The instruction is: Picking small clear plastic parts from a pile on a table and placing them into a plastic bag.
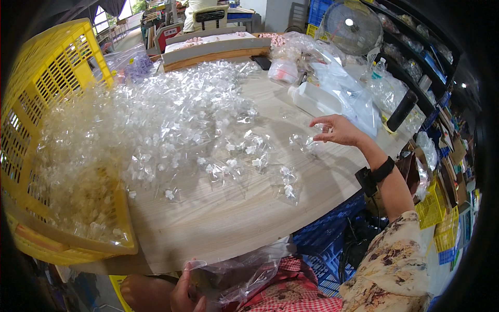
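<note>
My right hand (337, 130) is over the right part of the table, thumb and fingers apart, with nothing visible between them. Just below its fingertips lies a small clear packet (306, 144) with white pieces inside. At the near table edge my left hand (186, 292) grips the rim of a clear plastic bag (244, 281), which spreads across my lap. Part of that hand is cut off by the lower edge of the picture. A large heap of clear packets with small white pieces (182, 109) covers the left and middle of the table (208, 229).
A yellow crate (67, 249) lies tipped at the left, packets spilling from it. Behind my right hand are a white plastic jug (314, 99), a black cylinder (403, 112) and a fan (352, 28). A phone (262, 62) lies farther back. Blue crates (327, 234) stand under the table.
</note>
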`<state>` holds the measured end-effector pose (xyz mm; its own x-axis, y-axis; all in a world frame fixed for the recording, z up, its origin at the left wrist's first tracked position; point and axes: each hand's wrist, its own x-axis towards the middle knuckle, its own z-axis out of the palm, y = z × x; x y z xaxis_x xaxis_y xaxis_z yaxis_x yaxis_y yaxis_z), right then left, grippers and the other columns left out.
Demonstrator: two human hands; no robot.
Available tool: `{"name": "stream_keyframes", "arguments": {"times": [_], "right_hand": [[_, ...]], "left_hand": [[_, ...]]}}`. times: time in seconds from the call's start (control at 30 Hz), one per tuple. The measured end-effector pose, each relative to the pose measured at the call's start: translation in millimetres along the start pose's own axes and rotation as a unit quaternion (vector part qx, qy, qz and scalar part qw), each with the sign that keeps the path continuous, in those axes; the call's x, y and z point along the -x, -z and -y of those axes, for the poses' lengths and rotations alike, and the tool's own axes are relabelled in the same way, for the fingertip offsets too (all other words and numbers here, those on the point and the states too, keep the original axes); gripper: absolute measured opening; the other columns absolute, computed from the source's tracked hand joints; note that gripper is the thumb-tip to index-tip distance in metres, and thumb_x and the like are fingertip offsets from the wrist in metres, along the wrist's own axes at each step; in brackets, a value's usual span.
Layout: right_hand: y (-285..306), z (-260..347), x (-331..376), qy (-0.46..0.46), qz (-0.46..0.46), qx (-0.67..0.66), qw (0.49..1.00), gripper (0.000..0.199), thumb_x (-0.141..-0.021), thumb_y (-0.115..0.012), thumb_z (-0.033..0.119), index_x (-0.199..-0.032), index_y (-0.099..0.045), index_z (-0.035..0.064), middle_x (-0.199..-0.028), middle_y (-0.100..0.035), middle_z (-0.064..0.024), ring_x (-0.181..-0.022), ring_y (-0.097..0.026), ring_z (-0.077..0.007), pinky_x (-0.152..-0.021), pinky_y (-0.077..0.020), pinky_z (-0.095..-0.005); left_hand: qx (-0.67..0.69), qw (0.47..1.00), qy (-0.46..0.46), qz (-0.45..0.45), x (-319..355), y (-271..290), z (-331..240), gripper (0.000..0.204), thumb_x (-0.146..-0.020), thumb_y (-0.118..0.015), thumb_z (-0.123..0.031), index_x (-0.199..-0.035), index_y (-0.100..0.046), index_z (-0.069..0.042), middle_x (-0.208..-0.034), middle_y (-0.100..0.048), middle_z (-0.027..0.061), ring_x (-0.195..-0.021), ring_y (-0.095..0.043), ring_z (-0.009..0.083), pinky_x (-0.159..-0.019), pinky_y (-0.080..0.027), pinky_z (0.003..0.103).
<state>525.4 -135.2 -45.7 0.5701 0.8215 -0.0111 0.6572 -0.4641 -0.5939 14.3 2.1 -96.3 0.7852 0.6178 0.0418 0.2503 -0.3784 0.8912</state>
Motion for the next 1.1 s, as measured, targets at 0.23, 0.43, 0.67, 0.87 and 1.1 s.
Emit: {"name": "stream_keyframes", "arguments": {"times": [0.23,0.43,0.67,0.87,1.1], "right_hand": [[9.6,-0.8,-2.4,-0.095,-0.097,-0.268,0.954,0.03,-0.099,-0.045,0.031,-0.115,-0.058,0.0096,-0.077,-0.06,-0.0059,-0.042,-0.04,-0.0065,-0.042,-0.0328,-0.0206],[-18.3,8.3,-17.6,-0.113,-0.177,-0.362,0.908,0.034,-0.098,-0.046,0.032,-0.124,-0.051,0.0101,-0.094,-0.06,-0.0088,-0.068,-0.053,-0.0084,-0.048,-0.0376,-0.0228],[-85.9,-2.1,6.4,0.172,-0.111,0.202,0.958,0.048,-0.09,-0.058,0.031,-0.134,-0.048,0.0149,-0.125,-0.052,-0.0141,-0.112,-0.051,-0.03,-0.095,-0.0406,-0.0418],[-64.4,-34.6,11.5,0.177,-0.063,0.285,0.94,0.038,-0.086,-0.062,0.023,-0.121,-0.057,0.0104,-0.112,-0.058,-0.0143,-0.093,-0.058,-0.0317,-0.077,-0.049,-0.0393],[-95.7,130.8,78.8,-0.076,0.277,-0.318,0.904,0.028,-0.092,-0.061,0.029,-0.111,-0.063,0.0079,-0.09,-0.063,0.0,-0.077,-0.058,-0.008,-0.06,-0.048,-0.0224]], "left_hand": [[-0.028,0.999,0.031,0.027,-0.2,3.8,-3.7,0.074,-0.072,-0.053,0.012,-0.142,-0.031,0.006,-0.089,-0.048,0.0051,-0.07,-0.042,0.0144,-0.063,-0.039,0.023],[0.017,0.999,0.034,0.033,-1.3,7.9,-7.6,0.076,-0.071,-0.053,0.011,-0.143,-0.031,0.005,-0.077,-0.039,0.0006,-0.063,-0.035,0.0109,-0.056,-0.033,0.023],[0.031,0.998,0.051,0.02,14.6,8.9,-22.3,0.077,-0.071,-0.051,0.012,-0.145,-0.029,0.004,-0.082,-0.045,-0.0019,-0.063,-0.034,0.0073,-0.056,-0.031,0.021],[0.205,0.975,0.067,0.058,19.7,0.0,-22.6,0.077,-0.073,-0.05,0.011,-0.145,-0.023,0.007,-0.121,-0.049,0.004,-0.074,-0.042,0.0072,-0.066,-0.036,0.018],[0.142,0.978,0.107,0.113,12.1,-12.4,-25.9,0.081,-0.073,-0.057,0.005,-0.146,-0.02,0.006,-0.14,-0.041,0.0187,-0.11,-0.051,0.0195,-0.096,-0.038,0.027]]}}
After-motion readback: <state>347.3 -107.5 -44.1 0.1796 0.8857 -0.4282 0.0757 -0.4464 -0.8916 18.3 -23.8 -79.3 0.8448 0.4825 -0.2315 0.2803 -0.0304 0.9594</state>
